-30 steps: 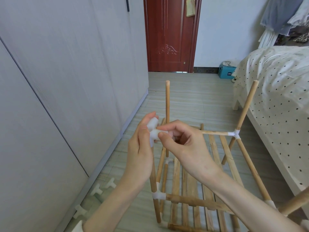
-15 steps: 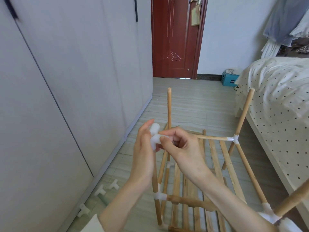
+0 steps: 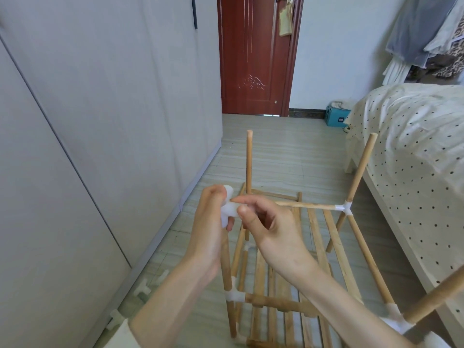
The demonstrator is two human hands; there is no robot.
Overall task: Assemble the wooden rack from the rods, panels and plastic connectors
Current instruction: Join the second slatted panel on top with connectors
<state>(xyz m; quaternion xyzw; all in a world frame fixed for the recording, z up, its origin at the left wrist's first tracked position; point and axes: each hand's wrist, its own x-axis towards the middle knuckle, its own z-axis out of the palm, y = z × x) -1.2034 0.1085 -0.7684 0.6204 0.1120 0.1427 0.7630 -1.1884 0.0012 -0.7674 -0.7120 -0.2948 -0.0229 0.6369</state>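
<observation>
Hands (image 3: 211,222) (image 3: 271,222) pinching white connector (image 3: 229,210) atop post (image 3: 226,259), lining up thin rod (image 3: 306,205) to push in.

This is a bedroom in a home: a bed with a dotted cream cover (image 3: 414,151), tall grey wardrobe doors (image 3: 100,109), a dark red wooden door (image 3: 253,59), hanging clothes (image 3: 426,33).

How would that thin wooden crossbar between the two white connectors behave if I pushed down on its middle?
The thin wooden crossbar is far slimmer than the upright rods, so it would probably flex a little. Its far end sits in the white plastic corner connector, a push-fit that might slip out. It looks light for its length.
</observation>
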